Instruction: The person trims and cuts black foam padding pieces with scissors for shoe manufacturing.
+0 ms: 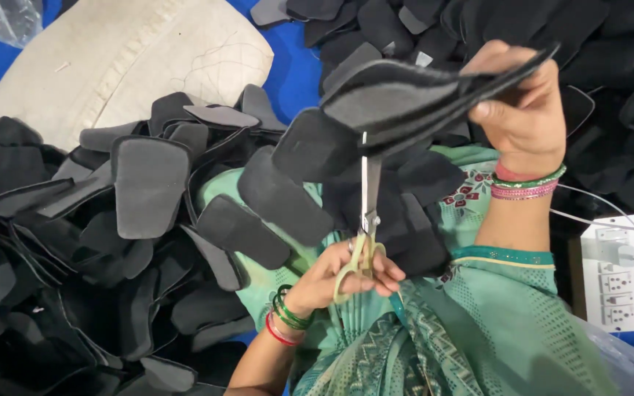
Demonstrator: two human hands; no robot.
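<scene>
head view looks down on a lap in green cloth. at far left lies a cream fabric bag (133,62) on a blue sheet (288,73), and a heap of dark grey cut pieces (148,183) spreads below it. near the middle, the left hand (346,275) has its fingers closed through the yellow handles of scissors (367,220), blades pointing up to a stitched dark piece (412,95). the right hand (526,110), raised at right, pinches that piece between thumb and fingers. a white power strip (616,275) lies at far right.
</scene>
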